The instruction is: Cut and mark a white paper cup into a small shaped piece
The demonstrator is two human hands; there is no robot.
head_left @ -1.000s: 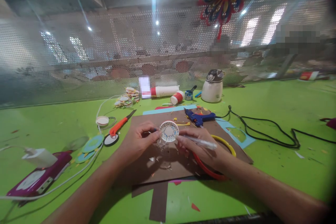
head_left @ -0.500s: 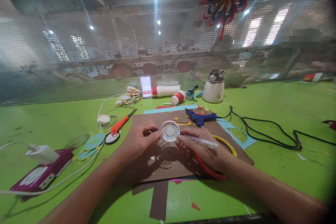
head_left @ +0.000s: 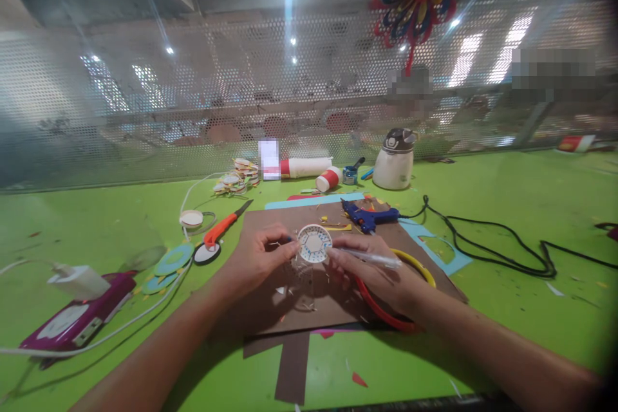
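A small round white paper disc (head_left: 314,244) with a raised rim is held up over a brown board (head_left: 270,309). A hexagon, lines and blue marks are drawn on its inner face. My left hand (head_left: 263,254) pinches its left edge; a small dark tip shows by those fingers, too small to name. My right hand (head_left: 369,264) is closed around a clear-barrelled pen (head_left: 374,258), its fingertips at the disc's right edge. The pen's writing end is hidden. Under my right forearm and hand lies a red and yellow ring (head_left: 371,302).
A blue glue gun (head_left: 369,215) with a black cord lies behind my right hand. To the left are an orange utility knife (head_left: 224,225), pale blue paper rings (head_left: 174,259) and a purple power strip (head_left: 80,322). A white kettle-like jug (head_left: 393,161) stands at the back.
The disc has tilted slightly and shifted a little to the right in view. Both hands keep nearly the same place and grip.
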